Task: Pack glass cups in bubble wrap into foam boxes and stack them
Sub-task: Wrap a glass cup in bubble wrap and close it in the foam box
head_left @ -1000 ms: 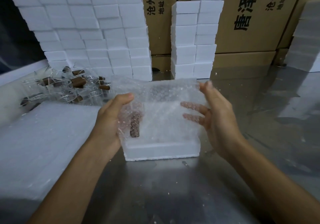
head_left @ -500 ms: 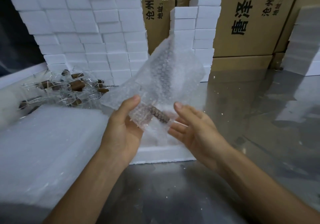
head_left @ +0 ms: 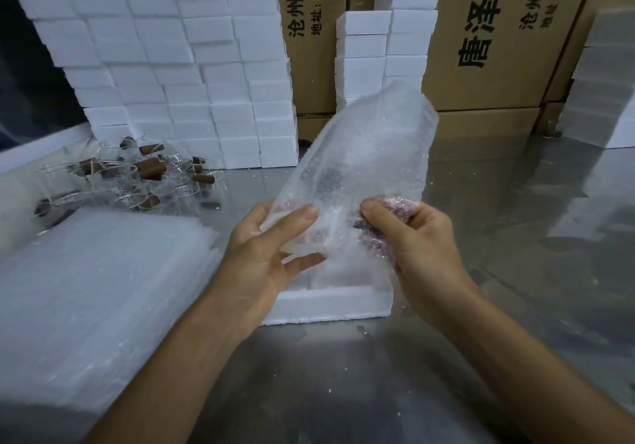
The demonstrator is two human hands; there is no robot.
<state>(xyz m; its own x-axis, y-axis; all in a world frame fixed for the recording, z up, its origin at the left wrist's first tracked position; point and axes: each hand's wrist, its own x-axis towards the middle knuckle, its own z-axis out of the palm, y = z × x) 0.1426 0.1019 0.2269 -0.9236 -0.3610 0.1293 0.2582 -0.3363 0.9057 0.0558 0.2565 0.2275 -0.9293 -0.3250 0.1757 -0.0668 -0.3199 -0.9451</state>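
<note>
Both hands hold a sheet of bubble wrap (head_left: 364, 168) rolled around a glass cup whose brown handle shows dimly through the plastic under my right fingers. My left hand (head_left: 271, 254) pinches the wrap's left edge with thumb on top. My right hand (head_left: 415, 247) grips the wrapped lower end. The loose upper part of the sheet stands up and away from me. Under the hands lies an open white foam box (head_left: 330, 306) on the metal table. A pile of bare glass cups (head_left: 137, 179) with brown handles lies at the back left.
A thick stack of bubble wrap sheets (head_left: 89, 299) covers the table's left side. Walls of stacked white foam boxes (head_left: 178, 65) stand behind, with a narrower stack (head_left: 385, 45) in the middle, cardboard cartons (head_left: 498, 38) at the back and more foam (head_left: 604, 79) at the right.
The flat sheet over the foam box has been lifted and rolled around the cup. My right hand moved in from the sheet's right edge and closed on the wrapped end.
</note>
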